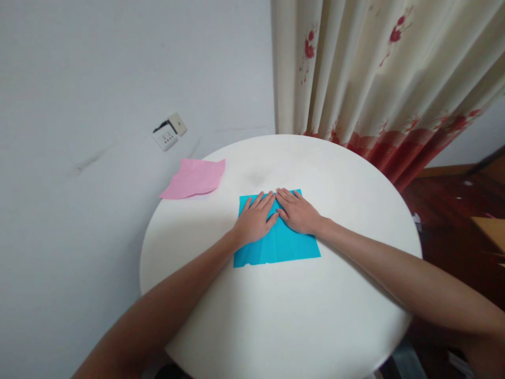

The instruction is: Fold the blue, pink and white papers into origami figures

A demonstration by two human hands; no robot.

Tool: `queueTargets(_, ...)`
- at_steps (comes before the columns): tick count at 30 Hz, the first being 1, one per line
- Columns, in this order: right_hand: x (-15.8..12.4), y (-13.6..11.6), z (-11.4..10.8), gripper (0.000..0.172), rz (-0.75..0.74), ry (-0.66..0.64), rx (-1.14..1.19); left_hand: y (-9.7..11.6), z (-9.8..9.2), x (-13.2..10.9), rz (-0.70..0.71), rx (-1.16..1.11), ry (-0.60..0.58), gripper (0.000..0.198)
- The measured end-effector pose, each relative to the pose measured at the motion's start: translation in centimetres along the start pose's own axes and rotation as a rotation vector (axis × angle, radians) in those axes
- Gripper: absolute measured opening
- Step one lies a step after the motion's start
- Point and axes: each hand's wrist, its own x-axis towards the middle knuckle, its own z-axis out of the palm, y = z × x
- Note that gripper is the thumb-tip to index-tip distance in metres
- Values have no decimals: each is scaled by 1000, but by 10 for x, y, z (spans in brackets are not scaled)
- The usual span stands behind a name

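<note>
Flat and unclenched, with fingers extended and nothing pinched, my left hand (254, 220) and right hand (299, 212) lie on the blue paper (289, 247). For good smoothing, I judge, apply light, even pressure through both palms and work outward from the middle; excess force could drag or crease the sheet. The blue paper lies on the white table (276, 310), beneath both hands: my fingertips are close together near its far edge, and its near part extends uncovered towards me, with small nicks in the near edge. Pink paper (195, 179) lies apart, at far left.
</note>
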Motion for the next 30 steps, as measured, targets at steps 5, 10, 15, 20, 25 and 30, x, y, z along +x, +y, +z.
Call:
queueTargets(5,-1,1,-2,66,62,-2,-16,1,-2,0,-8,-7,-9,61)
queueTargets(10,-2,1,-6,66,120,-12,-45,0,-2,0,-3,-12,-20,61)
queueTargets(15,-2,2,-6,63,131,-3,-33,0,-1,0,3,-24,-14,60)
queueTargets(20,1,7,-5,57,134,34,7,-1,-1,-1,16,-28,-18,56)
queueTargets(25,4,14,-11,45,154,113,44,-2,-1,-1,24,-33,-29,56)
queueTargets(30,4,23,-23,35,213,168,75,-4,0,-1,28,-35,-34,56)
